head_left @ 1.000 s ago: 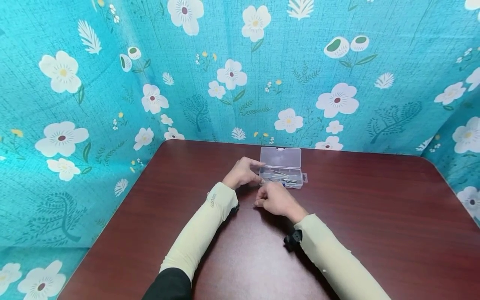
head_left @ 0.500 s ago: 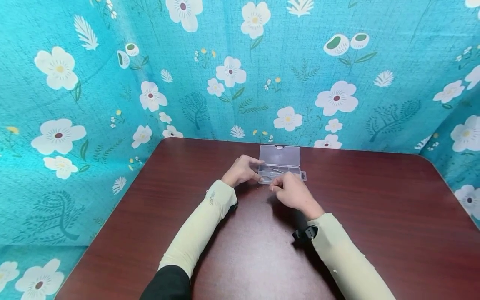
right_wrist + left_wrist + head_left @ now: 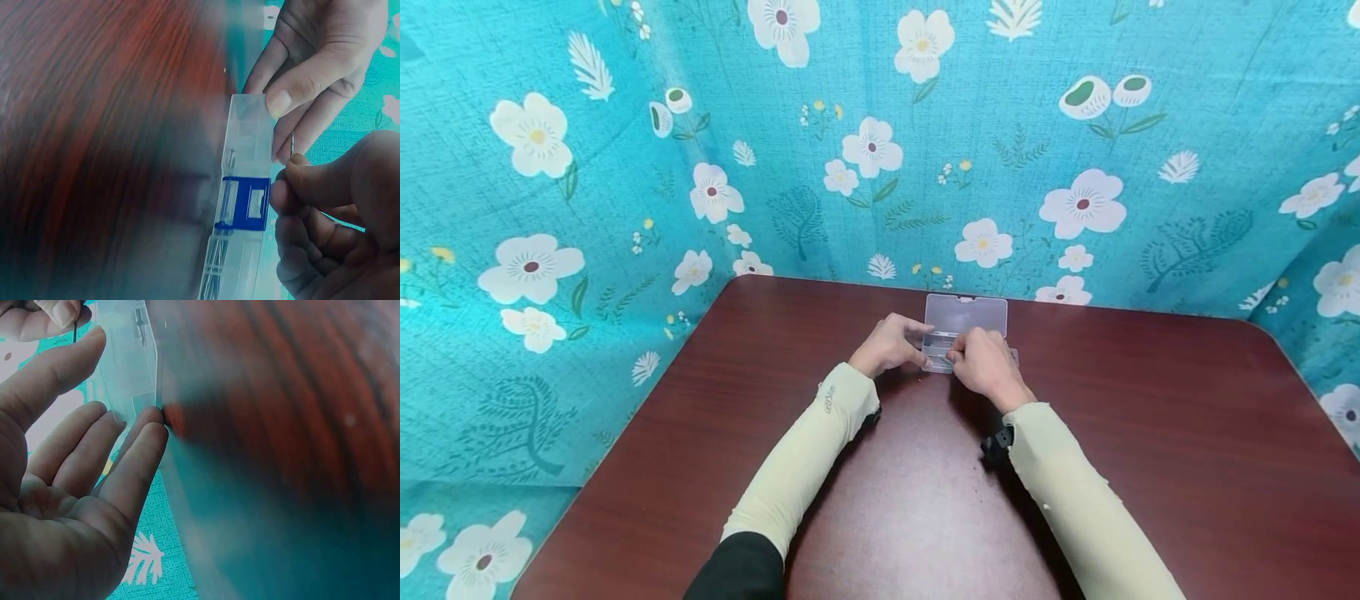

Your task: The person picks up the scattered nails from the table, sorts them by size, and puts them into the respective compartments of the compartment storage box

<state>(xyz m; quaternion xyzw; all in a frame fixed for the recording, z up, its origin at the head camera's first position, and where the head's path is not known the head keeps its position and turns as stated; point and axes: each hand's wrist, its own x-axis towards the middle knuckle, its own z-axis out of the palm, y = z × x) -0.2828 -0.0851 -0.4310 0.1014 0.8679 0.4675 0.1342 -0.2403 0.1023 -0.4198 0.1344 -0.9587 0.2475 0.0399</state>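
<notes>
A clear plastic compartment box stands at the back of the table with its lid raised. My left hand holds the box's left end between thumb and fingers; in the left wrist view its fingertips meet the end wall. Over the box, my right hand pinches a thin metal rod between thumb and index finger, its other fingers curled. The rod's lower end is hidden in the fingertips. A blue latch marks the front of the box, and several thin metal pieces lie inside.
The dark red wooden table has rounded far corners. A blue flowered cloth hangs behind it and along the left side. Beside the box's right end a small hanging tab sticks out.
My right hand has moved from the table in front of the box, right and away from me, to over the compartments. The left hand has stayed at the box's left end.
</notes>
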